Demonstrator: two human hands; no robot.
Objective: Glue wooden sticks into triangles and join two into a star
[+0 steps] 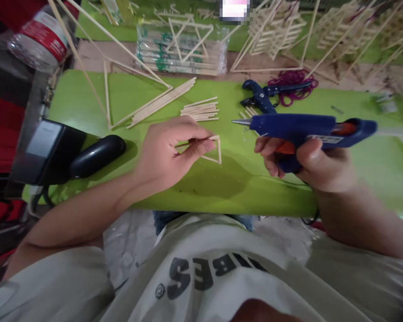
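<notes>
My left hand pinches a small frame of thin wooden sticks between thumb and fingers, just above the green table. Part of that frame is hidden behind the hand. In my right hand is a blue glue gun, its metal nozzle pointing left towards the frame but apart from it. My fingers wrap round its handle, near the orange trigger. Beyond the left hand lie a bundle of short sticks and a bundle of longer ones.
Blue-handled cutters lie by purple string. A packet of sticks and finished-looking stick lattices stand at the back. Left are a large triangular stick frame, a black mouse-shaped object, a dark box and a plastic bottle.
</notes>
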